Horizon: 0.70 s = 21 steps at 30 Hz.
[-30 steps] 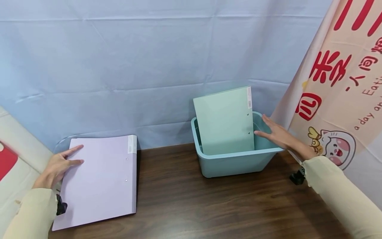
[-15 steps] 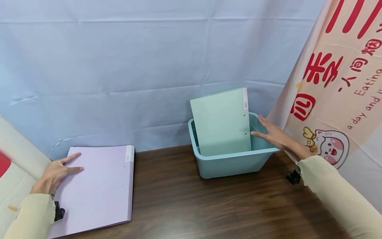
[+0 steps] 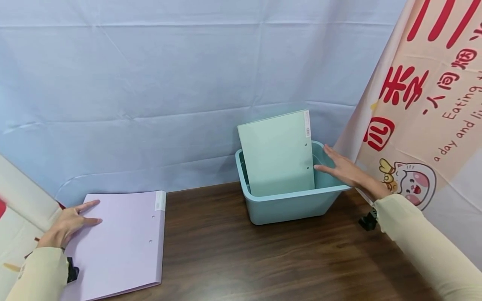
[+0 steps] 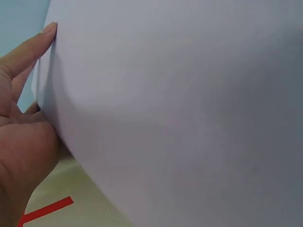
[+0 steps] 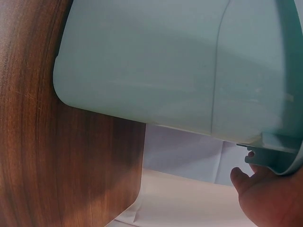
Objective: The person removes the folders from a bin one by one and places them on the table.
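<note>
Left hand [image 3: 68, 225]: you grasp lilac folder [image 3: 122, 246]. Right hand [image 3: 347, 170]: you grip blue bin [image 3: 288, 208] by its rim; green folder [image 3: 276, 156] tilted inside.

Curtained-off tabletop setup: wood-grain table [image 3: 263, 259], creased pale blue cloth [image 3: 150, 75] behind, printed cloth [image 3: 457, 165] with red characters [image 3: 395, 86] and cartoon face [image 3: 417, 184] at right. Home or office, can't tell.
</note>
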Motion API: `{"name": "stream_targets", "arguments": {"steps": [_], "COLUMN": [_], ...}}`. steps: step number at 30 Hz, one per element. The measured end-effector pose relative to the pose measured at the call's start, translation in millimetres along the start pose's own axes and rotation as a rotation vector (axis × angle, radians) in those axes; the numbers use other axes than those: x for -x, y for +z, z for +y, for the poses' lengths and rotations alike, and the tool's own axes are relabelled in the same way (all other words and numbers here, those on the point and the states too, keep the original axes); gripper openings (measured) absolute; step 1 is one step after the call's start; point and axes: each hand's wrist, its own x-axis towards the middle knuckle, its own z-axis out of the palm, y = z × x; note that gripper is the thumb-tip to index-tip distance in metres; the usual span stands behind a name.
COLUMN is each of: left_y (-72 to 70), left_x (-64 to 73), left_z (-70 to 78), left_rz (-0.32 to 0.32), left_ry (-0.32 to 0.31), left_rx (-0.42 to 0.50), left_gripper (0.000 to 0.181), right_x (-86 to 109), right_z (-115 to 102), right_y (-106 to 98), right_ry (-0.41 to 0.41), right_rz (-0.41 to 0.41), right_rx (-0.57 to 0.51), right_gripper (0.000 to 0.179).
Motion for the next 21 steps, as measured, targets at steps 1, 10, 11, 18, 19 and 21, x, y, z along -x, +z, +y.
{"name": "stream_targets", "arguments": {"steps": [1, 10, 11, 18, 19, 21], "left_y": [0.1, 8.1, 9.0, 13.9, 14.6, 16.2], "left_x": [-0.7, -8.8, -9.4, -8.6, -8.2, -7.8], "left_z": [-0.5, -8.2, -8.7, -12.0, -11.8, -11.2], "left_rz": [0.005, 0.01, 0.002, -0.008, -0.006, -0.004], "left_ry": [-0.002, -0.008, -0.018, -0.049, -0.046, -0.045], "left_rx": [-0.015, -0.082, -0.069, -0.045, -0.05, -0.057], "left_gripper": [0.106, 0.115, 0.116, 0.126, 0.126, 0.124], "right_x": [-0.1, -0.5, -0.5, -1.5, -1.8, -2.2], "right_z": [0, 0, -1, -1, 0, 0], "right_y": [0, 0, 0, 1, 1, 1], "right_ry": [-0.001, 0.003, 0.003, -0.001, 0.0, 0.0], "right_rz": [0.001, -0.001, 0.0, 0.0, 0.0, 0.001], "right_rx": [0.003, 0.005, 0.005, 0.004, 0.006, 0.006], "right_gripper": [0.089, 0.089, 0.089, 0.089, 0.089, 0.089]}}
